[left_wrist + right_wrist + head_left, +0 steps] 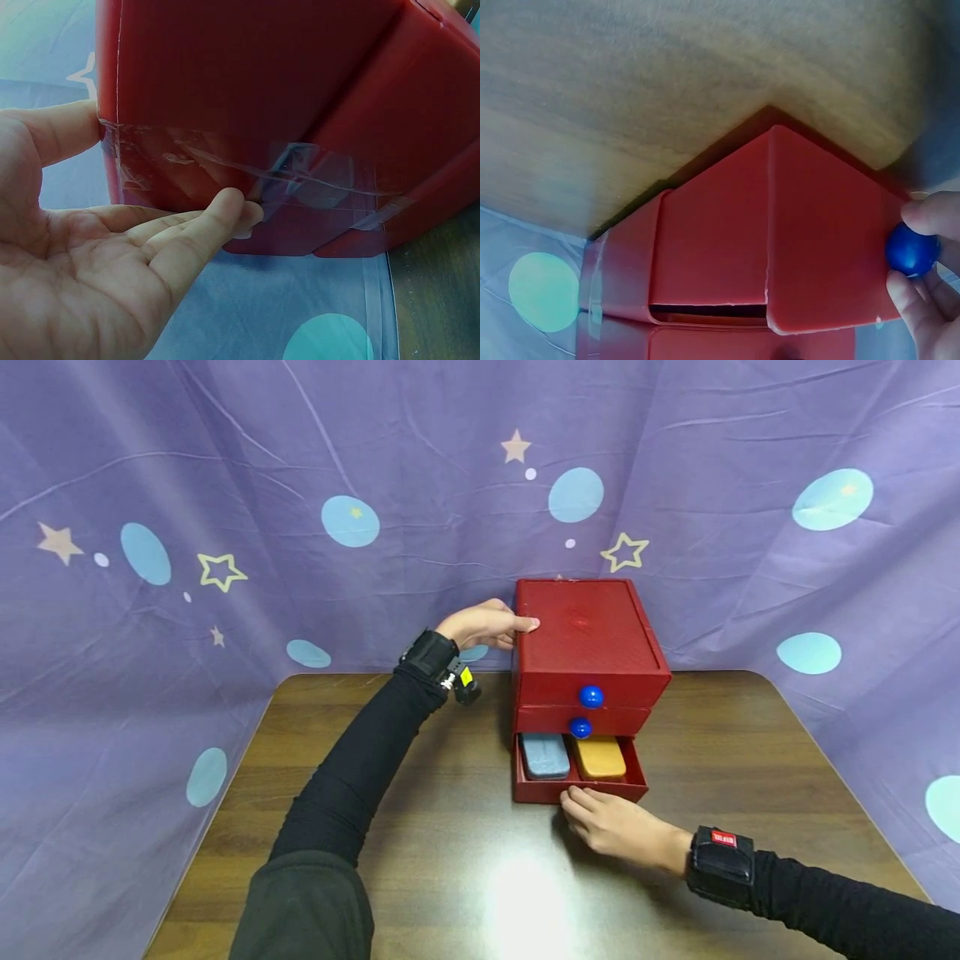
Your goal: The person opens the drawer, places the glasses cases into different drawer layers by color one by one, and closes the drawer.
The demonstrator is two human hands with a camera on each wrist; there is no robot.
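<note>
A red drawer cabinet (588,627) stands at the back of the table, its bottom drawer (536,792) pulled out. In that drawer lie a blue rounded block (545,756) and a yellow rounded block (601,757), side by side. My right hand (622,831) is at the drawer's front; in the right wrist view its thumb and fingers pinch the blue knob (913,250). At the cabinet's rear left edge is my left hand (487,624), thumb on the top edge and fingers extended along the side and back, as the left wrist view shows.
Two upper drawers are closed, each with a blue knob (591,697) on its front. Clear tape (285,176) runs across the cabinet's side and back. Behind the wooden table (450,860) hangs a purple cloth (420,460) with stars and dots.
</note>
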